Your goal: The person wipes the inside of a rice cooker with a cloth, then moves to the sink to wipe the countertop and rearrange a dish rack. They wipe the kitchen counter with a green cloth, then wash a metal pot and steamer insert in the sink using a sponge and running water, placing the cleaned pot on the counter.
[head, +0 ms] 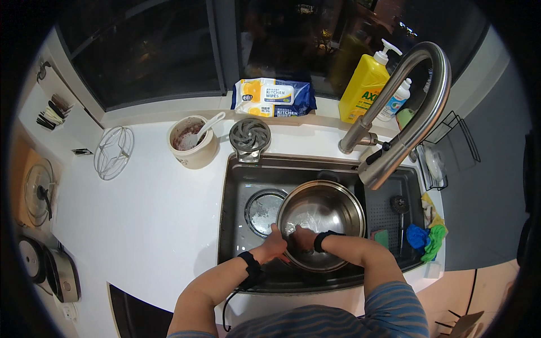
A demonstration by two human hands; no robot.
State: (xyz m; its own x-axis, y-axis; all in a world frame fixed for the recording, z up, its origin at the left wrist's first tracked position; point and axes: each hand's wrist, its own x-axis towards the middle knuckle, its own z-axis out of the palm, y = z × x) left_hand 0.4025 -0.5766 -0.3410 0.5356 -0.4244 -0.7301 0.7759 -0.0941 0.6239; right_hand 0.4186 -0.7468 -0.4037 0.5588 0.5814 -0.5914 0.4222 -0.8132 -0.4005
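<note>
A round stainless steel pot [334, 211] sits tilted in the dark sink basin [236, 253], with a little water inside. My left hand [274, 247] grips the pot's rim at its lower left, thumb on the edge. Inside the pot, near its left wall, is my right hand [303, 237]; its fingers are partly hidden, so whether it holds anything is unclear. Left of the pot, a round sink strainer or drain cover [263, 211] lies on the basin floor, partly covered by the pot. Both wrists wear black bands.
A steel faucet [431, 101] arches over the sink's right side. A sponge [380, 238] and scrubber [399, 204] lie in the right compartment, with cloths [433, 243] on the edge. Behind are a ceramic crock [196, 152], cup rinser [250, 135], kitchen wipes [274, 98] and yellow soap bottle [364, 86].
</note>
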